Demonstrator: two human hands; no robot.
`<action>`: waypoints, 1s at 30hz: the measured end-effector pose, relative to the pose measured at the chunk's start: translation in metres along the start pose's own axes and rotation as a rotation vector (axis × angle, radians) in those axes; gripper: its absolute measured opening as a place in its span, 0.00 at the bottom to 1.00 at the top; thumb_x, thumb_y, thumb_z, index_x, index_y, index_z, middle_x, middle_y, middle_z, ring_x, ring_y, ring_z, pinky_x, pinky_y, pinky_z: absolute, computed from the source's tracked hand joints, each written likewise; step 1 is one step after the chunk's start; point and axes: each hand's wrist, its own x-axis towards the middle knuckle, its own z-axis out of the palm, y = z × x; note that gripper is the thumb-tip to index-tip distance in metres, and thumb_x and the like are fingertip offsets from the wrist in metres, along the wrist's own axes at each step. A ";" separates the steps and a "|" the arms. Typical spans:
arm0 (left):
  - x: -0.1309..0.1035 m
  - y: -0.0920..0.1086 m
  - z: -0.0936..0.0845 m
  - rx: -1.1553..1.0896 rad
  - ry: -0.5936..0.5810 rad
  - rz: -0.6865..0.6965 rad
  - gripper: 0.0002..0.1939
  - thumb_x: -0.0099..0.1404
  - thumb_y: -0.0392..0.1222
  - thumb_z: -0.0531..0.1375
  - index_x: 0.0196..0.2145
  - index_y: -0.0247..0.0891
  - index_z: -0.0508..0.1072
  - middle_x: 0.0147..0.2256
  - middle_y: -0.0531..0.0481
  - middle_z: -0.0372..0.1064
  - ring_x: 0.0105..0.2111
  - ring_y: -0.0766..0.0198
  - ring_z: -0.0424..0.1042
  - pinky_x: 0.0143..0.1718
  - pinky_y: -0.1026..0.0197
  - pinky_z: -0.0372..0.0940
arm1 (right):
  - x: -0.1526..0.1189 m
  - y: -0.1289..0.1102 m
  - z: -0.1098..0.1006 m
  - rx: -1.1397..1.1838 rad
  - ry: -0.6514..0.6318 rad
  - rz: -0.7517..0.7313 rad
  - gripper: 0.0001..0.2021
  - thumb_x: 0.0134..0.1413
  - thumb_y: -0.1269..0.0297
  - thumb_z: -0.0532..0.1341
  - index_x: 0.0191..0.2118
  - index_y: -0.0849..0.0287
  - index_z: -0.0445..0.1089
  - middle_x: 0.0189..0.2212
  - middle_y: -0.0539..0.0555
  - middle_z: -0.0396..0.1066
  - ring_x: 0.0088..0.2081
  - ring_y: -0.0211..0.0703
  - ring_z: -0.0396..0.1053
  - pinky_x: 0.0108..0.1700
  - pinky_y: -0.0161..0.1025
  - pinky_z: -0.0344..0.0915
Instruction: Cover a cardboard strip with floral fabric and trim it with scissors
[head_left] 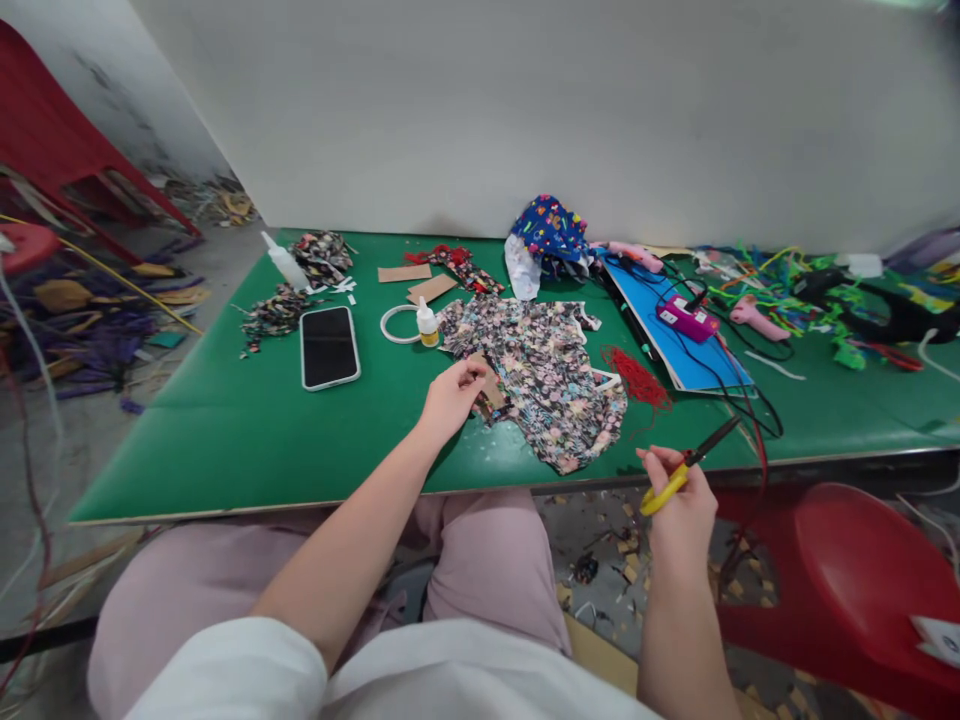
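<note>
My left hand [452, 398] is closed in a pinch on a small brown cardboard piece [491, 392] at the left edge of the floral fabric [551, 365]. Dark patterned cloth shows around the cardboard; whether it is joined to the larger fabric I cannot tell. The fabric lies spread over the green table. My right hand [684, 510] grips scissors [679, 475] with yellow handles, held at the table's front edge with the dark blades pointing up and right. Just beyond my left hand stands a small glue bottle [427, 325] beside a white ring [397, 324].
A phone [330, 347] lies left, near fabric scraps [276, 312] and a white squeeze bottle [283, 262]. Red threads [637, 378], a blue folder [675, 330], a purple device [688, 318] and pink glue guns [759, 317] with cables occupy the right. A red chair [870, 570] stands at right.
</note>
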 end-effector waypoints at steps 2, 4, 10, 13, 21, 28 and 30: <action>-0.003 0.004 -0.002 -0.031 0.003 -0.003 0.13 0.58 0.36 0.56 0.43 0.37 0.66 0.21 0.57 0.62 0.19 0.70 0.63 0.21 0.68 0.61 | -0.001 0.000 0.001 -0.022 -0.016 0.004 0.14 0.43 0.57 0.65 0.35 0.59 0.70 0.34 0.54 0.72 0.38 0.42 0.71 0.45 0.40 0.64; -0.008 0.011 -0.005 -0.146 0.010 -0.006 0.20 0.58 0.34 0.56 0.49 0.39 0.60 0.21 0.59 0.62 0.21 0.70 0.64 0.22 0.69 0.61 | -0.002 0.000 0.002 -0.041 -0.028 0.012 0.15 0.42 0.56 0.65 0.35 0.60 0.70 0.33 0.54 0.72 0.38 0.43 0.71 0.45 0.41 0.64; -0.038 0.033 -0.016 -1.108 -0.294 -0.185 0.22 0.56 0.30 0.56 0.49 0.40 0.61 0.26 0.54 0.61 0.21 0.74 0.63 0.20 0.73 0.58 | -0.002 0.007 -0.003 0.011 -0.029 0.050 0.16 0.39 0.56 0.67 0.34 0.60 0.70 0.33 0.52 0.71 0.37 0.41 0.70 0.46 0.41 0.64; -0.051 0.037 -0.018 -1.457 -0.397 -0.220 0.14 0.59 0.32 0.53 0.43 0.36 0.66 0.27 0.54 0.57 0.16 0.80 0.53 0.13 0.77 0.46 | -0.002 0.012 -0.006 0.018 -0.027 0.051 0.16 0.39 0.56 0.67 0.34 0.60 0.70 0.33 0.52 0.71 0.37 0.41 0.70 0.47 0.42 0.64; -0.056 0.039 -0.019 -1.473 -0.428 -0.159 0.16 0.63 0.37 0.47 0.47 0.39 0.67 0.22 0.58 0.50 0.13 0.79 0.38 0.11 0.73 0.34 | -0.004 0.014 -0.007 0.011 -0.054 0.083 0.18 0.37 0.55 0.68 0.34 0.60 0.70 0.34 0.53 0.70 0.37 0.43 0.70 0.50 0.45 0.62; -0.037 0.028 -0.026 -0.597 -0.188 -0.129 0.16 0.61 0.53 0.52 0.29 0.36 0.65 0.19 0.59 0.49 0.12 0.77 0.41 0.11 0.71 0.40 | -0.008 0.013 -0.005 -0.041 -0.124 0.072 0.15 0.41 0.55 0.66 0.34 0.59 0.70 0.35 0.54 0.73 0.39 0.43 0.70 0.47 0.43 0.64; -0.023 0.026 -0.025 -0.134 -0.040 -0.046 0.17 0.60 0.54 0.53 0.25 0.36 0.61 0.19 0.59 0.53 0.14 0.76 0.49 0.13 0.71 0.46 | -0.007 0.011 -0.002 -0.082 -0.163 0.029 0.14 0.44 0.54 0.64 0.34 0.59 0.69 0.36 0.55 0.73 0.39 0.44 0.70 0.45 0.42 0.65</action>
